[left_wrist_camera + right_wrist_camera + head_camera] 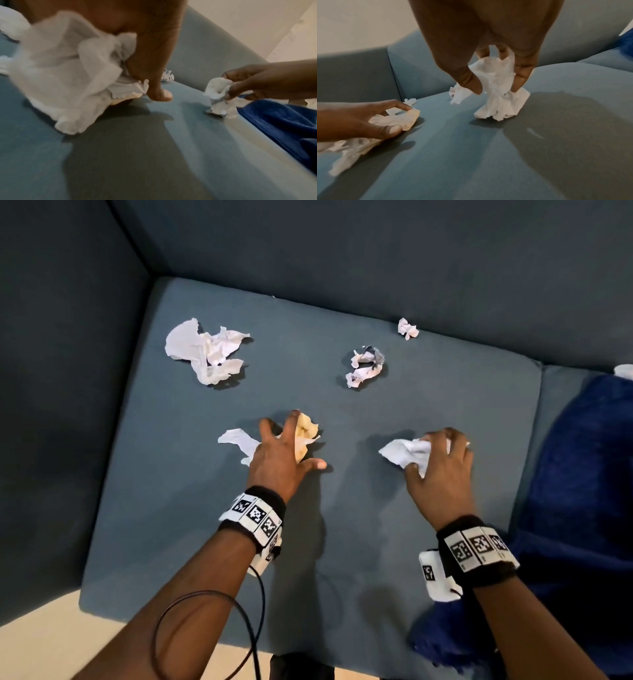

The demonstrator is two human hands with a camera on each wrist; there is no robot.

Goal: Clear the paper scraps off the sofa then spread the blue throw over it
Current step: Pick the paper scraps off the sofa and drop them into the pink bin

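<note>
Paper scraps lie on the grey-blue sofa seat (342,525). My left hand (294,443) grips a white scrap (68,67) together with a yellowish scrap (306,436), thumb spread on the cushion; the right wrist view shows that hand (400,119) curled round them. My right hand (442,453) pinches another white scrap (407,453) between thumb and fingers (520,75), its lower end (500,106) touching the cushion. Three loose scraps sit farther back: a large white one (207,350), a crumpled printed one (364,366) and a small one (407,328). The blue throw (582,508) lies bunched at the right.
The sofa's armrest (68,371) rises on the left and the backrest (376,251) behind. Pale floor (41,645) shows past the seat's front edge. A black cable (205,611) loops from my left wristband.
</note>
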